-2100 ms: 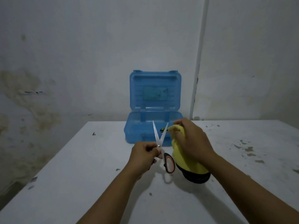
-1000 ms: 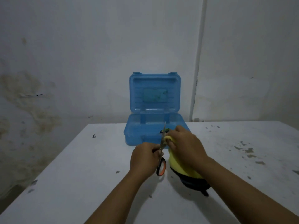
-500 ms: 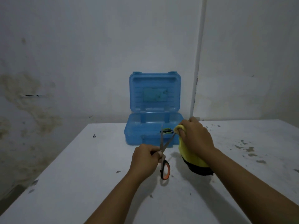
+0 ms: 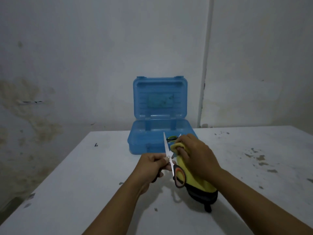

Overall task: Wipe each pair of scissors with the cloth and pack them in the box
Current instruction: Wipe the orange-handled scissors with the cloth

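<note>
My left hand (image 4: 152, 164) grips a pair of scissors (image 4: 170, 158) at the pivot and one handle, blades spread and pointing up. The other handle, orange and black (image 4: 179, 178), hangs below. My right hand (image 4: 198, 156) holds a yellow cloth with a black edge (image 4: 196, 181) bunched against the right blade near the pivot. Behind them a blue plastic box (image 4: 159, 141) stands with its lid up. Inside it a dark handle of another pair of scissors (image 4: 171, 138) shows; the rest is hidden.
Everything sits on a white table (image 4: 76, 184) with chipped paint spots (image 4: 259, 158) on its right side. A stained wall rises right behind the box, with a white pipe (image 4: 205, 65) running down it. The table's left edge drops off to a dark floor.
The scissor blades have opened wider and turned to show their flat side. My right hand with the cloth has slid down from the blade tip toward the pivot.
</note>
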